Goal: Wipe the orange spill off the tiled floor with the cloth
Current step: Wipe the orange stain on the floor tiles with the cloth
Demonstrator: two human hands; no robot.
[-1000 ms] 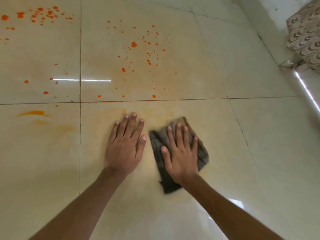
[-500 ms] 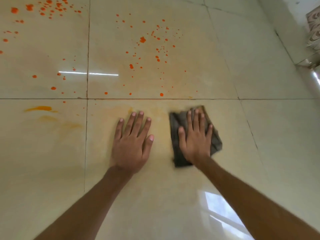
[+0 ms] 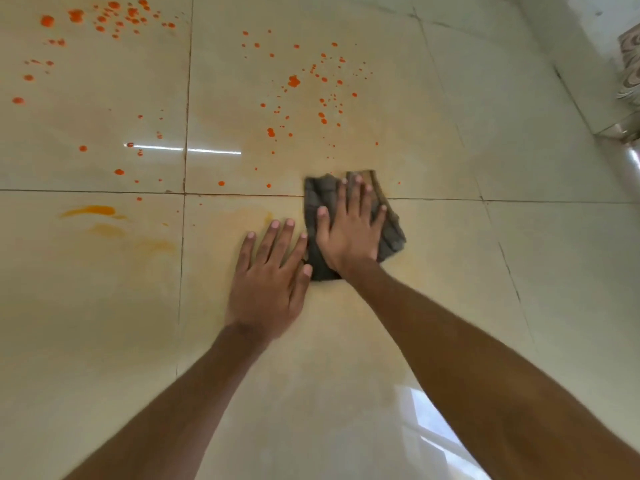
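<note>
A dark grey cloth (image 3: 391, 233) lies flat on the beige tiled floor (image 3: 450, 258), across a grout line. My right hand (image 3: 349, 233) presses down on it, fingers spread. My left hand (image 3: 268, 285) rests flat on the bare tile beside the cloth, its fingertips almost touching it. Orange droplets (image 3: 294, 81) are scattered over the tile beyond the cloth. More orange droplets (image 3: 104, 19) dot the far left tile. A smeared orange streak (image 3: 90, 212) and faint yellowish film mark the near left tile.
A wall base (image 3: 575, 81) runs along the right side. A patterned fabric (image 3: 630, 71) hangs at the far right edge. A bright window reflection (image 3: 436, 431) shines on the floor near my right forearm.
My right hand has pushed the cloth forward, away from me, up to the grout line and the nearest droplets. My left hand stayed flat on the tile.
</note>
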